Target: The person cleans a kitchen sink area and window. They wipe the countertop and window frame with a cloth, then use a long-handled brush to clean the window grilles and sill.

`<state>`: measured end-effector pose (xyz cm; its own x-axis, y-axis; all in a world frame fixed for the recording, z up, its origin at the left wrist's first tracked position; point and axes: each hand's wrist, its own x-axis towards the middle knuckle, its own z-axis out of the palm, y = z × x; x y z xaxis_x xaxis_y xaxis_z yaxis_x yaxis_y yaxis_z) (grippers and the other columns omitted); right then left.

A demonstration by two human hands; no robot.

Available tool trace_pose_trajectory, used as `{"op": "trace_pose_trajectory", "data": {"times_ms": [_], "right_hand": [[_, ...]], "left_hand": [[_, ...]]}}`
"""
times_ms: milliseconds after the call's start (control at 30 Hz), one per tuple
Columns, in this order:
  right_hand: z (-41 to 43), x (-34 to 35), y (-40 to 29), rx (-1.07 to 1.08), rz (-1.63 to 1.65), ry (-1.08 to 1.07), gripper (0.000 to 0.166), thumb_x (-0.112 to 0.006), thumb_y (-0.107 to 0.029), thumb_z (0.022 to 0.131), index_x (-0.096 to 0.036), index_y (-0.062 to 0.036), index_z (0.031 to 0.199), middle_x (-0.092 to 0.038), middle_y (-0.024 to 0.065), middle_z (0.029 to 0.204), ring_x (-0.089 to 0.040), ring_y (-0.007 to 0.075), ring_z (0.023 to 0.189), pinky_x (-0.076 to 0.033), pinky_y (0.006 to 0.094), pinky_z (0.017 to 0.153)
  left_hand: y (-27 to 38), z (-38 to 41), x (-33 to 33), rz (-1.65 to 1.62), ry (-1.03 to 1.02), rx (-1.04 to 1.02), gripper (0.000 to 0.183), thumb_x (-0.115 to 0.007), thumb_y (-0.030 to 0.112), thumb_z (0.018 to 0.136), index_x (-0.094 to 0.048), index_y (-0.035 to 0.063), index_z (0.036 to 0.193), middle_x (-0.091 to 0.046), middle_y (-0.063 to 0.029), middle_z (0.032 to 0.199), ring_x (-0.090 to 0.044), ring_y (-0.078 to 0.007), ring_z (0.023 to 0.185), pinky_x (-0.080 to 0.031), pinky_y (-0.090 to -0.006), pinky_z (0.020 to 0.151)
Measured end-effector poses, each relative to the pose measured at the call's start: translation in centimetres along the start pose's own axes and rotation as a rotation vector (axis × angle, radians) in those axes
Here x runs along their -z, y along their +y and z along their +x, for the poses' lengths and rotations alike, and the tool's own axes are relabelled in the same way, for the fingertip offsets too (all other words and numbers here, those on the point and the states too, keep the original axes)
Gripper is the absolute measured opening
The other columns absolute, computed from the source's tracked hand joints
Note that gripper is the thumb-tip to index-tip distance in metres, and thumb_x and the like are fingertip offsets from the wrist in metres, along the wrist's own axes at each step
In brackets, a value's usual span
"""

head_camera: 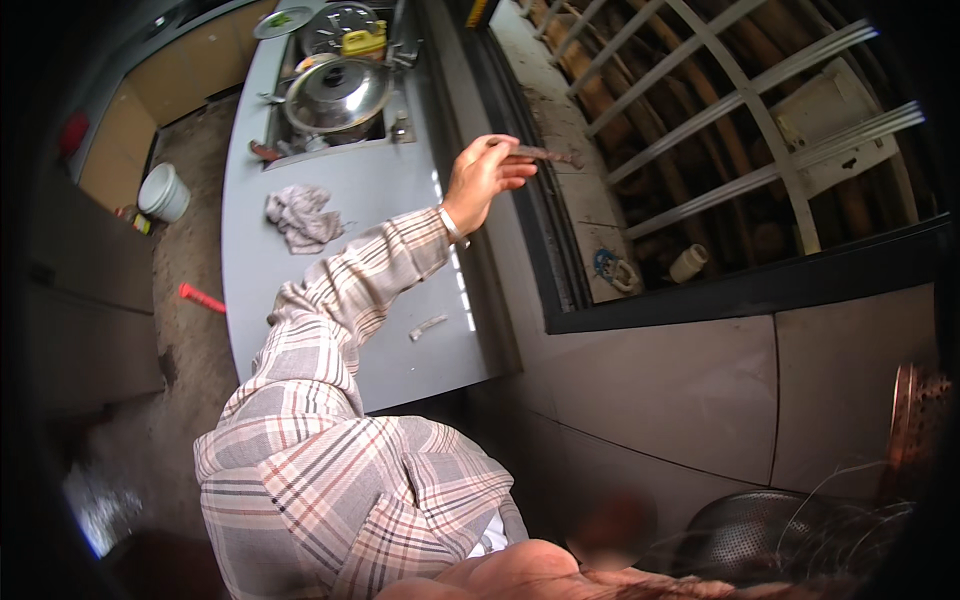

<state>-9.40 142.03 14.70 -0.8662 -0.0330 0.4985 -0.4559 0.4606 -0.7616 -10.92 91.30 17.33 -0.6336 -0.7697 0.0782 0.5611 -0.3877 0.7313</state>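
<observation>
My left hand [480,184], in a plaid sleeve and with a silver bracelet [452,227] at the wrist, is stretched out beside the window. Thumb and forefinger pinch a thin, rough brown rod [544,154], whose far end reaches over the tiled window sill [600,210]. What the rod is made of cannot be told. The other fingers are slightly spread below it. Under my arm runs a grey countertop [390,262]. A crumpled checked cloth [304,217] and a small pale strip [427,327] lie on it. My right hand is out of view.
Metal bars [679,165] cross the dark-framed window; a blue-and-white item [615,270] lies on its sill. A glass-lidded pot [337,94] and a yellow jug [364,40] stand at the counter's far part. A white bucket [164,193] is on the floor. Lower right is a perforated metal container [750,536].
</observation>
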Motion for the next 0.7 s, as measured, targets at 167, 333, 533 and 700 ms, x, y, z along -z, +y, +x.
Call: {"op": "trace_pose_trajectory", "data": {"times_ms": [167, 333, 533, 700], "right_hand": [[0.5, 0.5, -0.1, 0.079, 0.054, -0.085, 0.014, -0.051, -0.013, 0.091, -0.057, -0.0031, 0.100, -0.060, 0.0105, 0.087, -0.058, 0.0244, 0.078, -0.050, 0.0362, 0.071], [1.4, 0.4, -0.5, 0.180, 0.142, -0.136, 0.013, -0.051, -0.013, 0.091, -0.057, -0.0039, 0.098, -0.059, 0.0096, 0.087, -0.058, 0.0249, 0.077, -0.050, 0.0367, 0.071], [1.4, 1.7, -1.9, 0.288, 0.291, -0.205, 0.012, -0.050, -0.012, 0.091, -0.058, -0.0048, 0.096, -0.059, 0.0085, 0.086, -0.058, 0.0255, 0.076, -0.050, 0.0374, 0.071], [-3.6, 2.5, 0.6, 0.149, 0.303, -0.479, 0.019, -0.049, -0.011, 0.092, -0.054, -0.0031, 0.108, -0.058, 0.0101, 0.095, -0.058, 0.0204, 0.084, -0.050, 0.0319, 0.076]], "left_hand": [[2.2, -11.1, 6.6, 0.112, 0.094, -0.002, 0.024, -0.041, 0.021, 0.096, -0.049, 0.0049, 0.112, -0.061, -0.0131, 0.103, -0.063, -0.0196, 0.089, -0.050, -0.0287, 0.073], [2.6, -24.2, 9.9, 0.161, 0.306, 0.062, 0.020, -0.044, 0.022, 0.096, -0.048, 0.0055, 0.106, -0.062, -0.0120, 0.099, -0.063, -0.0188, 0.088, -0.050, -0.0275, 0.072], [4.4, -37.9, 11.8, 0.357, 0.489, 0.006, 0.019, -0.044, 0.021, 0.095, -0.048, 0.0046, 0.104, -0.062, -0.0114, 0.095, -0.064, -0.0165, 0.084, -0.050, -0.0262, 0.070], [4.9, -45.6, 12.6, 0.587, 0.375, -0.030, 0.017, -0.045, 0.017, 0.095, -0.050, 0.0036, 0.104, -0.063, -0.0090, 0.090, -0.064, -0.0143, 0.079, -0.049, -0.0241, 0.068]]}}
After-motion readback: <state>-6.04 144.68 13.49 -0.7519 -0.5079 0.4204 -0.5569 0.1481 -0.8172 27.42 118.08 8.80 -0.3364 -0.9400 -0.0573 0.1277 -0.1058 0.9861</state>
